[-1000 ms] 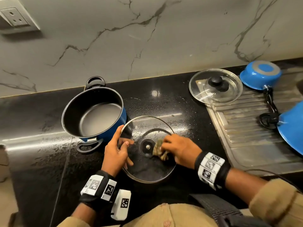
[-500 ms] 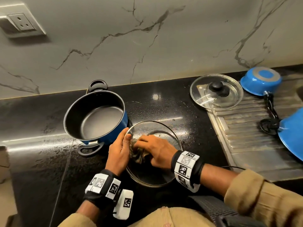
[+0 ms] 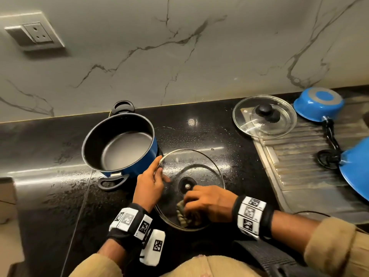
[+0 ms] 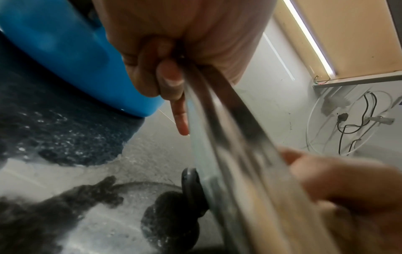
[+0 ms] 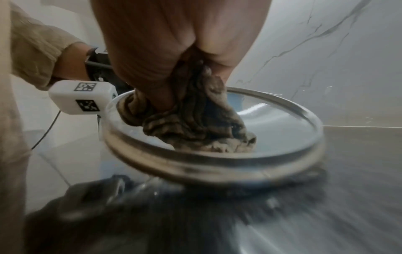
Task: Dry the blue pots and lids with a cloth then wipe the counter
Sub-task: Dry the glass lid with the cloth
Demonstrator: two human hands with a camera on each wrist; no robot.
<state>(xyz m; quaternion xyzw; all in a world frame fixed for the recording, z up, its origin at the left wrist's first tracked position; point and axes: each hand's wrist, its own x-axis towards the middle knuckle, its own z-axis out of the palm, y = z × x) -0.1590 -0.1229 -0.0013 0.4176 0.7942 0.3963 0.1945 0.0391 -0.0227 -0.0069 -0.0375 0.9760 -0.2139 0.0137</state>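
A glass lid (image 3: 199, 168) with a steel rim is held upside down above the black counter (image 3: 50, 176). My left hand (image 3: 151, 184) grips its left rim (image 4: 208, 110), thumb over the edge. My right hand (image 3: 205, 202) clutches a bunched brown cloth (image 3: 187, 216) and presses it into the near inside of the lid (image 5: 282, 127); the cloth (image 5: 195, 123) shows crumpled under the fingers. The lid's black knob (image 4: 191, 182) points down. An upright blue pot (image 3: 119, 144) with a dark inside stands just left of the lid.
A second glass lid (image 3: 263, 116) lies at the back on the edge of the steel draining board (image 3: 299, 172). A small blue saucepan (image 3: 319, 104) sits upside down there, and another blue pot (image 3: 357, 172) shows at the right edge. Water drops cover the counter. A wall socket (image 3: 38, 33) is up left.
My right hand has slid the cloth from the lid's left side near the left hand to the near part of the lid. The left hand keeps its hold on the rim.
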